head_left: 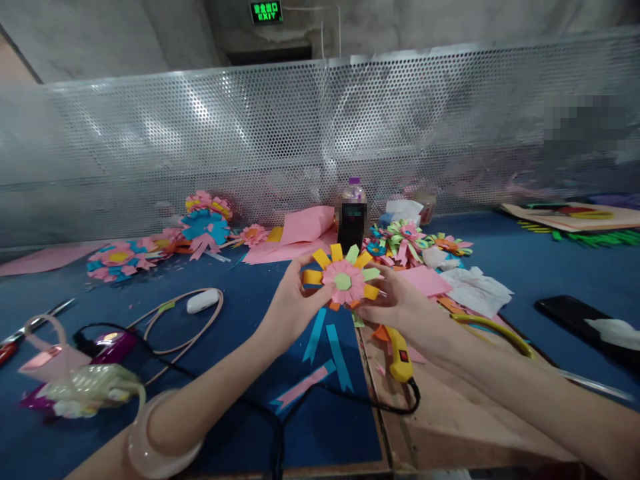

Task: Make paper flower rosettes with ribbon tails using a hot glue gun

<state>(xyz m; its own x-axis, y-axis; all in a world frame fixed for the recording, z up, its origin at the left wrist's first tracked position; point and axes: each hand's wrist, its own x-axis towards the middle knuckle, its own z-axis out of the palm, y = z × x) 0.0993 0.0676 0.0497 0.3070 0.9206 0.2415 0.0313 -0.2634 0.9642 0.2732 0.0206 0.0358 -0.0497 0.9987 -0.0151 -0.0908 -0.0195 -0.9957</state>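
Between my two hands, above the table, is a paper flower with a green centre, a pink layer and yellow, green and orange outer petals. My left hand grips its left side, the thumb lying on the pink layer. On the other side my right hand pinches the edge; part of its fingers is hidden behind the flower. Below lie blue paper ribbon strips with notched ends and a pink-and-blue strip. A yellow hot glue gun with an orange nozzle rests beneath my right wrist.
Finished paper flowers stand at the back left, others at the back right. Black cable crosses the front. Scissors, crumpled tissue and a black phone lie right. A perforated metal screen closes off the back.
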